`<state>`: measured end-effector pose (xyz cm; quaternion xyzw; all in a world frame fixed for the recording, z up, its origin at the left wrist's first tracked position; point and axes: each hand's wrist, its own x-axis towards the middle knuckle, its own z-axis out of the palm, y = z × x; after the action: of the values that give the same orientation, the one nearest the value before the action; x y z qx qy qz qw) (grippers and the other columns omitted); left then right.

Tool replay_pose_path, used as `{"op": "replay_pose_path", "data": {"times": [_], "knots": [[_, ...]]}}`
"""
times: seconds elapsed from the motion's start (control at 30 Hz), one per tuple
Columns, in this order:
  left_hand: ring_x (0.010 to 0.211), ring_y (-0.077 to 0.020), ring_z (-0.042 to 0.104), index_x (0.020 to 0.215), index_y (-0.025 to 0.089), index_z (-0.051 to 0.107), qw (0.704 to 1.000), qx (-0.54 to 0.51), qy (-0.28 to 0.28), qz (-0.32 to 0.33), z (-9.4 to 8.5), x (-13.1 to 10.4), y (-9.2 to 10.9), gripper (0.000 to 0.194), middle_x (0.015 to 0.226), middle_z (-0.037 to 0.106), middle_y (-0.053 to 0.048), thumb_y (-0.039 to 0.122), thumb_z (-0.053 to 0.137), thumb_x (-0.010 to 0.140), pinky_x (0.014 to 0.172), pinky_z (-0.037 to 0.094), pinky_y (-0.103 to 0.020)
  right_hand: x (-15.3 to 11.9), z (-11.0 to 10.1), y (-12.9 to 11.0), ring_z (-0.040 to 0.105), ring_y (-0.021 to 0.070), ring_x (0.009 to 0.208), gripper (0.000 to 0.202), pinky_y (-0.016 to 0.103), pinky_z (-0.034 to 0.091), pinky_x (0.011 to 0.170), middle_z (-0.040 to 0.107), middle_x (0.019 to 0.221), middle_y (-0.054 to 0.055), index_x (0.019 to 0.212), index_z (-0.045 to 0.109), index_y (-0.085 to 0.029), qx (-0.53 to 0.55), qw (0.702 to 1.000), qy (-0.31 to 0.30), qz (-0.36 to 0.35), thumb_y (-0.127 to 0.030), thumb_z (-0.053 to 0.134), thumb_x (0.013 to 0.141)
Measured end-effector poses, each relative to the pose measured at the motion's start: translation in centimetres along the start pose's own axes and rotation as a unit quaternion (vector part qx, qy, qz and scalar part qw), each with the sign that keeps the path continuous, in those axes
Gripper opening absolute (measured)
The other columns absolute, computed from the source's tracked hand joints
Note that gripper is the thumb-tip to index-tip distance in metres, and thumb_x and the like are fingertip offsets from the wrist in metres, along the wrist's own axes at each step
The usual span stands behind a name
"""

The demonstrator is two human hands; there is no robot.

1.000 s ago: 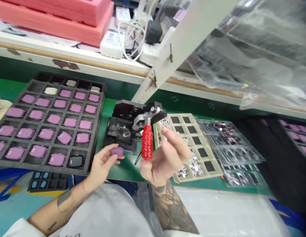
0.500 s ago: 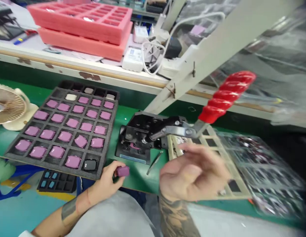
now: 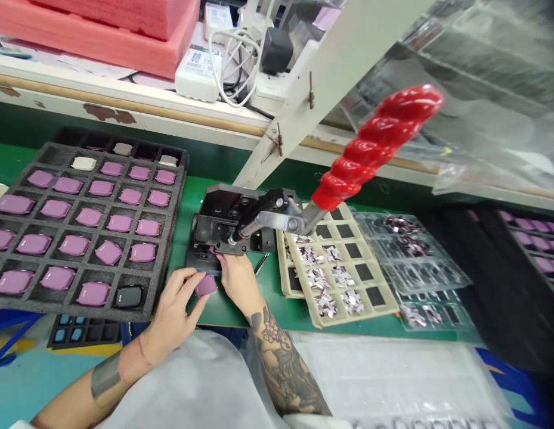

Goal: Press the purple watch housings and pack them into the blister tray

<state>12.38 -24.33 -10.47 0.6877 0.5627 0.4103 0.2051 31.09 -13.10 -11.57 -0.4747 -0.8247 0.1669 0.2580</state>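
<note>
Between the fingers and thumb of my left hand (image 3: 172,310) is a purple watch case (image 3: 206,285), held just in front of the black toggle-clamp fixture (image 3: 232,223). My right hand (image 3: 238,280) reaches into the front of that fixture, its fingers drawn together and the tips partly hidden under the clamp. A sliver of purple shows beside those fingertips; whether they grip it is unclear. The clamp's red handle (image 3: 375,149) slants up to the right. Left of the fixture lies a grey foam tray (image 3: 163,238) of purple watch cases, with a black one (image 3: 128,296) in its near right corner.
Beige compartment trays (image 3: 312,310) of small shiny pieces lie right of the fixture, with clear plastic trays (image 3: 415,268) beyond. A slim metal tool (image 3: 261,264) rests by my right hand. A white post (image 3: 299,113) rises behind. Pink foam trays (image 3: 124,42) sit on the shelf.
My right hand has moved left, from in front of the beige trays into the fixture. My left hand still holds the purple watch case. The view has shifted right.
</note>
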Motion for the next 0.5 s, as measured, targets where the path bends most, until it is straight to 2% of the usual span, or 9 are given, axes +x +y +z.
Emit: {"op": "replay_pose_path", "data": {"times": [0.07,0.17,0.3,0.37,0.43,0.5], "knots": [[0.127,-0.0316,0.069,0.162,0.024,0.055,0.998,0.059,0.019,0.028,0.3,0.7,0.0,0.055,0.138,0.067,-0.016,0.015,0.064,0.108,0.11,0.061,-0.048,-0.8,-0.5,-0.6,0.076,0.029,0.111,0.03,0.045,0.067,0.1,0.078,0.119,0.016,0.125,0.079,-0.019,0.045,0.998,0.032,0.014,-0.017,0.051,0.112],[0.128,-0.0342,0.068,0.165,0.022,0.053,0.988,0.138,0.014,0.061,1.1,2.1,-0.1,0.059,0.139,0.07,-0.018,0.009,0.059,0.108,0.112,0.06,-0.051,-3.3,-1.5,-1.8,0.073,0.0254,0.127,0.038,0.044,0.064,0.112,0.074,0.136,0.014,0.145,0.07,-0.023,0.123,0.988,0.085,0.028,-0.014,0.051,0.113],[0.13,-0.037,0.068,0.146,0.015,0.069,0.973,0.214,-0.018,0.089,2.9,4.8,-0.3,0.044,0.136,0.072,-0.021,0.004,0.055,0.106,0.112,0.061,-0.053,-6.5,-2.8,-2.4,0.07,0.0262,0.139,0.05,0.049,0.062,0.12,0.071,0.148,0.013,0.157,0.063,-0.028,0.155,0.98,0.122,0.024,-0.011,0.054,0.111],[0.119,-0.0364,0.072,0.136,0.014,0.075,0.97,0.226,-0.038,0.087,3.9,6.1,-0.4,0.039,0.125,0.075,-0.021,0.004,0.053,0.105,0.104,0.064,-0.053,-7.4,-3.4,-2.0,0.071,0.0277,0.139,0.053,0.052,0.063,0.119,0.072,0.148,0.013,0.158,0.063,-0.03,0.148,0.981,0.123,0.026,-0.011,0.055,0.11],[0.112,-0.0362,0.073,0.133,0.014,0.077,0.97,0.223,-0.056,0.083,4.6,6.9,-0.5,0.04,0.118,0.077,-0.02,0.002,0.052,0.103,0.101,0.064,-0.053,-7.9,-4.0,-1.4,0.071,0.0285,0.139,0.055,0.053,0.064,0.119,0.072,0.149,0.013,0.16,0.062,-0.031,0.136,0.982,0.129,0.029,-0.01,0.055,0.109],[0.119,-0.0379,0.073,0.138,0.011,0.074,0.973,0.203,-0.072,0.083,4.9,7.1,-0.4,0.041,0.122,0.078,-0.021,0.003,0.053,0.104,0.108,0.062,-0.057,-8.2,-4.5,-0.8,0.072,0.0289,0.139,0.057,0.053,0.065,0.118,0.072,0.149,0.013,0.161,0.062,-0.032,0.122,0.981,0.147,0.031,-0.009,0.057,0.109]]}}
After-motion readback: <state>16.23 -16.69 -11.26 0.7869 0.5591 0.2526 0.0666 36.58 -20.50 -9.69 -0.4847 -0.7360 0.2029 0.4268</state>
